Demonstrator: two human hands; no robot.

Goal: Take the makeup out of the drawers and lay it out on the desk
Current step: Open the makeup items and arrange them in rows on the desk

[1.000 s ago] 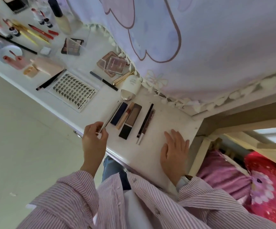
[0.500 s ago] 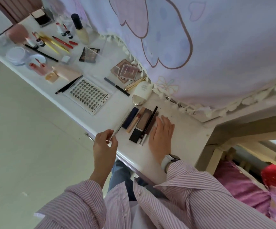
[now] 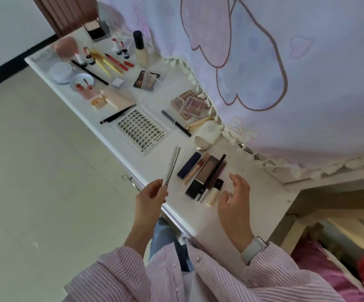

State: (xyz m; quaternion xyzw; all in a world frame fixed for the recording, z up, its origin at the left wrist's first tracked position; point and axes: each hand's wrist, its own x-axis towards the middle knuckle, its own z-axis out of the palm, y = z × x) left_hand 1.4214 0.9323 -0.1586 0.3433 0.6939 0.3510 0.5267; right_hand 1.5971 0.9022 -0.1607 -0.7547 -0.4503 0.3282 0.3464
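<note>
Laying-out step, well along by the look of it: white desk (image 3: 165, 164) already strewn with makeup from end to end.

Left hand (image 3: 149, 198): fingertips pinching the near end of a slim silvery metal tool (image 3: 172, 165), probably tweezers, held slanting up over the desk edge, tip just beside the white card of false-lash clusters (image 3: 140, 131). Not yet set down.

Right hand (image 3: 234, 199): fingers loosely spread and relaxed, gripping nothing, hovering just beside a small pale cream bottle with a black cap (image 3: 213, 191). Touching it or just clear of it: cannot tell.

That bottle at the near end of a tidy row: dark navy lipstick tube (image 3: 188, 165), beige slim stick (image 3: 196, 168), brown-and-black rectangular compact (image 3: 201, 178), thin black pencil (image 3: 214, 173) slanting across the row.

Farther along: cream oval bottle with a gold cap (image 3: 207, 136), pink clear-lidded blush palettes (image 3: 190, 104), brown eyeshadow palette (image 3: 146, 80), tall foundation bottle with a black cap (image 3: 140, 49), yellow and red pencils (image 3: 109, 63).

Drawers themselves out of sight below the desk edge; only a small metal handle (image 3: 131, 180) showing there.

Likely next: lower the silvery tool into the bare strip between lash card and navy tube, parallel to the row, then release. Care needed to keep from nudging the lash card or rolling the round tubes out of line.
</note>
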